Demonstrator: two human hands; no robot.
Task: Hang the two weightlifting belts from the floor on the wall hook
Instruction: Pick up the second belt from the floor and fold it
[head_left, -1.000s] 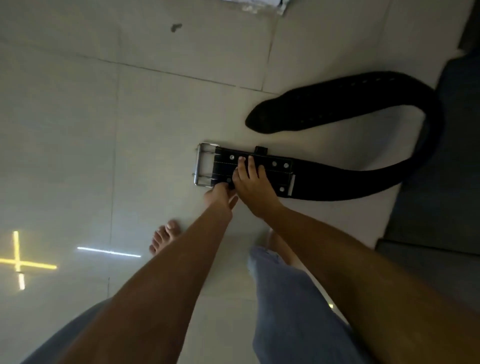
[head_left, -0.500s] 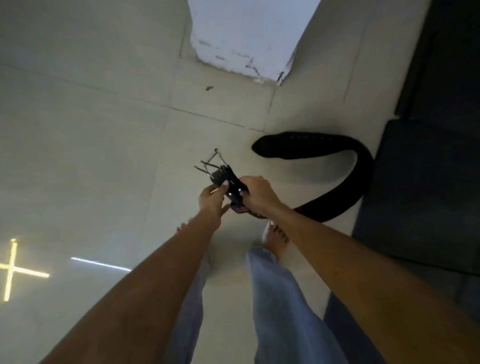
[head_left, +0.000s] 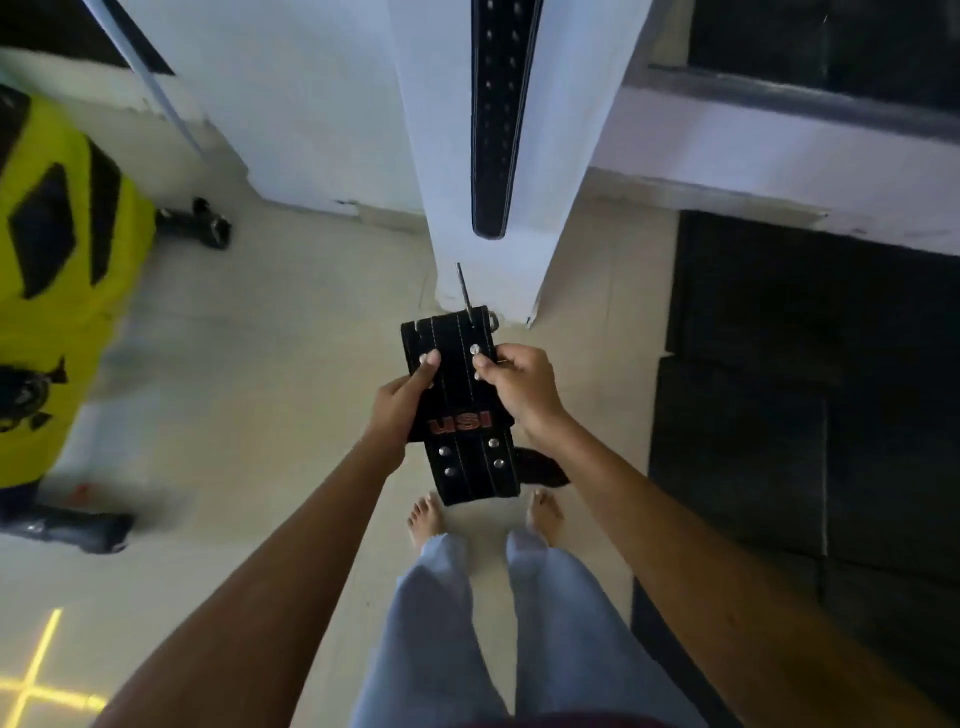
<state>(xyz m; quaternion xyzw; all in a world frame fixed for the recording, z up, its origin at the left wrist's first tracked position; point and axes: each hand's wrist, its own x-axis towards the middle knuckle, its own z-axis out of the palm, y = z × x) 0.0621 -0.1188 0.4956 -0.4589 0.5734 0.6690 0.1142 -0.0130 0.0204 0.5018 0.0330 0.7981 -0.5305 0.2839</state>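
Note:
A black weightlifting belt (head_left: 462, 452) with red lettering and metal rivets is held up in front of me at its buckle end. My left hand (head_left: 402, 402) grips its left edge and my right hand (head_left: 519, 382) grips its right edge. The metal buckle prong sticks up past the top of the belt. The rest of the belt hangs down toward my feet. A second black belt (head_left: 496, 119) with rows of holes hangs flat against the white wall pillar (head_left: 431, 156) straight ahead. The hook is out of view above.
A yellow and black machine (head_left: 57, 270) stands at the left with dark feet on the floor. Dark rubber mats (head_left: 810, 395) cover the floor at the right. My bare feet (head_left: 428, 517) stand on the pale tiles close to the pillar.
I have risen from the floor with the belt in both hands. The view swung up from the tiles to the pillar, where the other belt hangs.

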